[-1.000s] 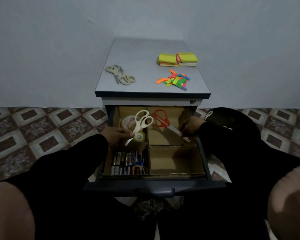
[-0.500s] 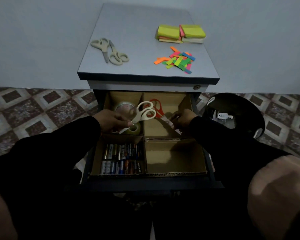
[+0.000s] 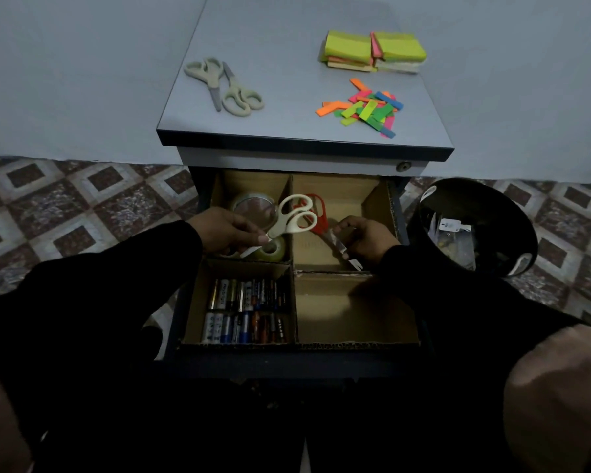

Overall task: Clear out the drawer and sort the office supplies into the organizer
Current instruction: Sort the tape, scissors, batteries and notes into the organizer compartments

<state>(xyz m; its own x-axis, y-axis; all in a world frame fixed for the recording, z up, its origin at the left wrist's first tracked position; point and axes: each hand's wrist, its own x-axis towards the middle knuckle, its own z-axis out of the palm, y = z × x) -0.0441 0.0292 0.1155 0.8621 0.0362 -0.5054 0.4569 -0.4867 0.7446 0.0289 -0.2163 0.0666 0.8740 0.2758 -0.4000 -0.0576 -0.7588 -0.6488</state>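
The drawer stands pulled out with a cardboard organizer [image 3: 355, 343] of four compartments in it. My left hand [image 3: 227, 232] pinches the blades of cream-handled scissors [image 3: 292, 218] above the far-left compartment, where tape rolls [image 3: 270, 249] lie. My right hand [image 3: 367, 237] holds the blades of red-handled scissors [image 3: 318, 213] low in the far-right compartment. Several batteries [image 3: 246, 310] fill the near-left compartment. The near-right compartment holds nothing.
On the cabinet top [image 3: 287, 97] lie two grey scissors [image 3: 224, 87], a stack of sticky-note pads [image 3: 372, 51] and a heap of coloured flags [image 3: 365, 109]. A black bin [image 3: 471, 227] with scraps stands on the tiled floor at the right. My knees frame the drawer.
The camera has tipped forward and closer to the drawer. My right hand has lowered the red scissors into the far-right compartment. My left hand still holds the cream scissors in much the same place.
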